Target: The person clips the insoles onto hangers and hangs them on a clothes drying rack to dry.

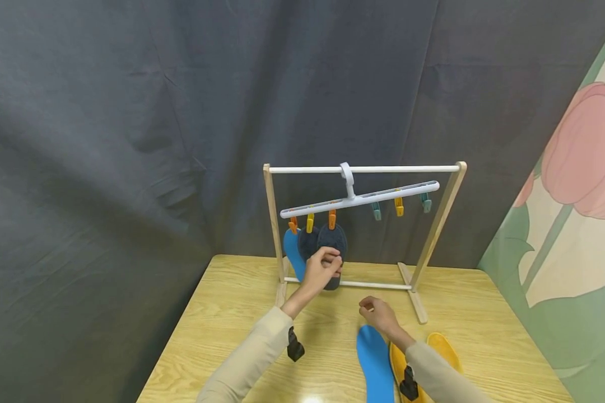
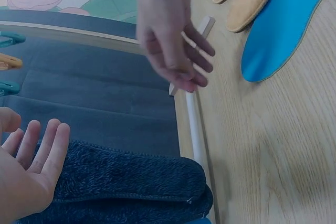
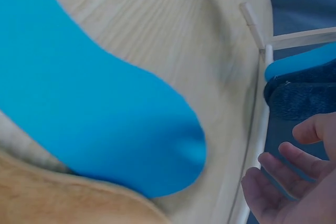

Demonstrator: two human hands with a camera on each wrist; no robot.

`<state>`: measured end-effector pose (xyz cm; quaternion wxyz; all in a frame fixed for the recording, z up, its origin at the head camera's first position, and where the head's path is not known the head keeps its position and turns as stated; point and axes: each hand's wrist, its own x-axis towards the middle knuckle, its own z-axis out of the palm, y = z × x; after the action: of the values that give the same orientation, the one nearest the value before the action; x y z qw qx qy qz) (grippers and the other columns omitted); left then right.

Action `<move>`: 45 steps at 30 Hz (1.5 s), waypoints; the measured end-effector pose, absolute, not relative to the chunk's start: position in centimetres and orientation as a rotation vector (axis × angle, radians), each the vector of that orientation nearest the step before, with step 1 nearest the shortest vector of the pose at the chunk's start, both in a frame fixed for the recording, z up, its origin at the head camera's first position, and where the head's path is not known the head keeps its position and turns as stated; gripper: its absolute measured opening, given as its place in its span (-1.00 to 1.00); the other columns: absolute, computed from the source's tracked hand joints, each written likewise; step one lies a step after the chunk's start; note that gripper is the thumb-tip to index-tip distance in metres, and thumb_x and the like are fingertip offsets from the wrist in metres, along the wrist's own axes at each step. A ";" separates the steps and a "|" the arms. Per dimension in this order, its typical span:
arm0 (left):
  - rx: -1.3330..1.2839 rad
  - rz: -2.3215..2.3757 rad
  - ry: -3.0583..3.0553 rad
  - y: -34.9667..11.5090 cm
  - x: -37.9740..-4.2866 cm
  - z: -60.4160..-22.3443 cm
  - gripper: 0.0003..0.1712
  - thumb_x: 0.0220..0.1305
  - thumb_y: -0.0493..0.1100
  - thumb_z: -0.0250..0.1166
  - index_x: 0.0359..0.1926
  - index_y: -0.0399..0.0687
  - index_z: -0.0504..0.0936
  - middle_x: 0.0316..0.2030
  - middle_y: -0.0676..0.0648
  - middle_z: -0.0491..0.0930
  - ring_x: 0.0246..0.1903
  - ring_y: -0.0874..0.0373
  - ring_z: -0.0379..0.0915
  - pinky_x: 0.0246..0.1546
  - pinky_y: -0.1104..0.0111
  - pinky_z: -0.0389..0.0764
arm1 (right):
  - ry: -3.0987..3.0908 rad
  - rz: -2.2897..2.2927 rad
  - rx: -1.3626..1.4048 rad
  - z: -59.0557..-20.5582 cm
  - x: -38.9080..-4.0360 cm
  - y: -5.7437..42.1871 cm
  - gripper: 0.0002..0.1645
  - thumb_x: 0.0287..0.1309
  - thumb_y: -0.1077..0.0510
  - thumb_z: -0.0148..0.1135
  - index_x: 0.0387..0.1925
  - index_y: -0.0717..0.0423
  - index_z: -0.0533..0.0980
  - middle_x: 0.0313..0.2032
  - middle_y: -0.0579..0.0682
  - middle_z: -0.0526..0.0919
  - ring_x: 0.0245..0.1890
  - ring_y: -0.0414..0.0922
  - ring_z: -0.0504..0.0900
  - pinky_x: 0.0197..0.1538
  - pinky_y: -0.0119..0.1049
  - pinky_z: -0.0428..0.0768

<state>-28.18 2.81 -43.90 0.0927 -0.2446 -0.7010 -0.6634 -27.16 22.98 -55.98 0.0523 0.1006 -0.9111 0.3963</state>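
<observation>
In the head view my left hand (image 1: 324, 266) is in front of two dark fuzzy insoles (image 1: 331, 237) clipped to a white hanger (image 1: 363, 198). The left wrist view shows that hand's fingers (image 2: 55, 148) loosely bent beside the dark pile, holding nothing. My right hand (image 1: 380, 314) hovers over the table, above the toe of a blue insole (image 1: 375, 358); its fingers (image 3: 270, 182) are loosely bent with nothing between them. At the hanger's left end, a blue insole (image 1: 293, 252) hangs partly behind the dark ones.
The hanger hooks over a wooden rack (image 1: 446, 224) with a white top bar. An orange clothespin (image 1: 332, 219) grips the front dark insole. Teal clothespins (image 1: 426, 203) and a yellow one (image 1: 399, 207) hang at the right. Tan-yellow insoles (image 1: 442, 350) lie by the right forearm.
</observation>
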 end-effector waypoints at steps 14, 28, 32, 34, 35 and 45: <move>-0.748 -1.918 -2.087 3.6 -28.2 -43.0 -0.78 0.39 -0.46 0.15 0.00 -0.53 0.50 -0.23 -0.53 0.55 -0.26 -0.37 0.60 -0.18 0.17 0.69 | -2.818 1.143 0.282 -57.3 -25.5 24.1 -0.81 0.12 0.32 0.34 -0.21 0.35 0.61 -0.27 0.17 0.67 -0.26 0.13 0.64 -0.20 0.05 0.60; -0.797 -1.722 -2.141 4.5 -28.5 -42.2 -0.80 0.39 -0.42 0.17 -0.02 -0.47 0.54 -0.25 -0.42 0.61 -0.34 -0.26 0.62 -0.31 0.19 0.67 | -2.860 1.037 0.262 -59.4 -24.2 25.5 -0.59 0.01 0.28 0.47 -0.10 0.43 0.60 -0.24 0.29 0.61 -0.25 0.20 0.64 -0.23 0.05 0.63; -0.811 -1.671 -2.170 4.6 -28.6 -41.8 -0.78 0.41 -0.41 0.16 0.01 -0.46 0.53 -0.20 -0.41 0.60 -0.26 -0.28 0.59 -0.29 0.34 0.62 | -2.843 0.941 0.283 -59.6 -24.0 25.4 -0.50 -0.09 0.26 0.53 -0.10 0.46 0.60 -0.27 0.32 0.59 -0.36 0.15 0.63 -0.31 0.01 0.63; -0.806 -1.651 -2.178 4.9 -29.1 -42.0 -0.79 0.42 -0.40 0.14 0.02 -0.44 0.53 -0.19 -0.39 0.59 -0.25 -0.27 0.58 -0.28 0.35 0.61 | -2.845 0.907 0.278 -59.8 -24.0 25.4 -0.48 -0.12 0.25 0.55 -0.11 0.48 0.60 -0.30 0.31 0.59 -0.42 0.09 0.59 -0.34 -0.01 0.61; -0.801 -1.636 -2.185 5.0 -29.5 -42.2 -0.79 0.42 -0.39 0.14 0.02 -0.43 0.53 -0.19 -0.39 0.59 -0.24 -0.25 0.59 -0.27 0.34 0.62 | -2.851 0.896 0.270 -59.8 -23.9 25.4 -0.46 -0.13 0.25 0.56 -0.10 0.48 0.60 -0.31 0.30 0.59 -0.43 0.07 0.58 -0.34 -0.01 0.61; -0.943 -1.549 -2.149 6.5 -37.3 -49.5 -0.56 0.53 0.00 0.09 0.30 -0.06 0.43 0.12 -0.14 0.52 0.06 0.04 0.54 0.03 0.29 0.57 | -2.943 0.887 0.214 -61.0 -23.3 25.5 -0.36 -0.14 0.16 0.60 -0.03 0.42 0.58 -0.23 0.29 0.58 -0.28 0.17 0.54 -0.23 0.05 0.58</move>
<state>-37.34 6.50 -49.47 0.1639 -0.3307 -0.7540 -0.5434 -23.27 25.46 -60.97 0.0305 0.0694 -0.9547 0.2876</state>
